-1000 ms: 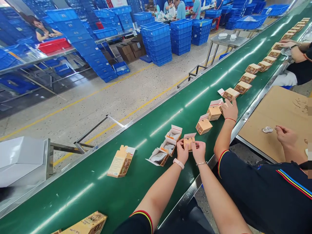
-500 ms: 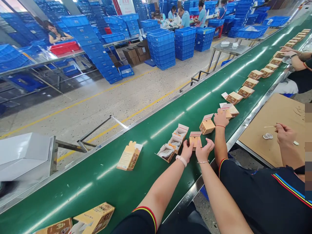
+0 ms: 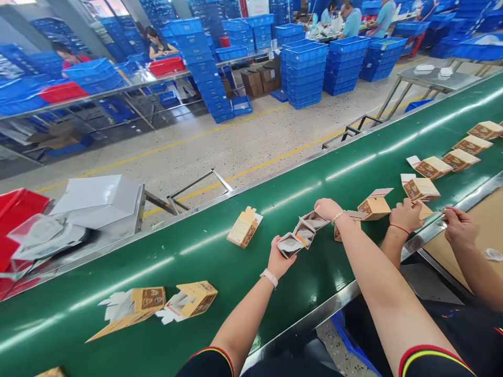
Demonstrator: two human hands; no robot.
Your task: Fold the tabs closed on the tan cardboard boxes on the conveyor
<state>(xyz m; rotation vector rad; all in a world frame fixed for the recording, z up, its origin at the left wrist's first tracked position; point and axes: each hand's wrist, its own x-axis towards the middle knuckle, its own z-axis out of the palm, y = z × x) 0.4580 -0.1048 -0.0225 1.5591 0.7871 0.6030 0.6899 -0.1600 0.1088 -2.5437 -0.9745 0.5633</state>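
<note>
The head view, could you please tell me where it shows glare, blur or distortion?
Head view: pale streaks of glare run along the green belt; straight belt edges bow from the wide lens; the left hand and right hand by the open boxes look sharp.

both bare arms reach forward, well apart at the elbows. the left hand, a pale band at its wrist, has fingers curled in a grip. the right hand lies further out, palm down, a thin bracelet at its wrist.

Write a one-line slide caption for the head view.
Left hand and right hand touch open cartons on a green conveyor belt.
</note>
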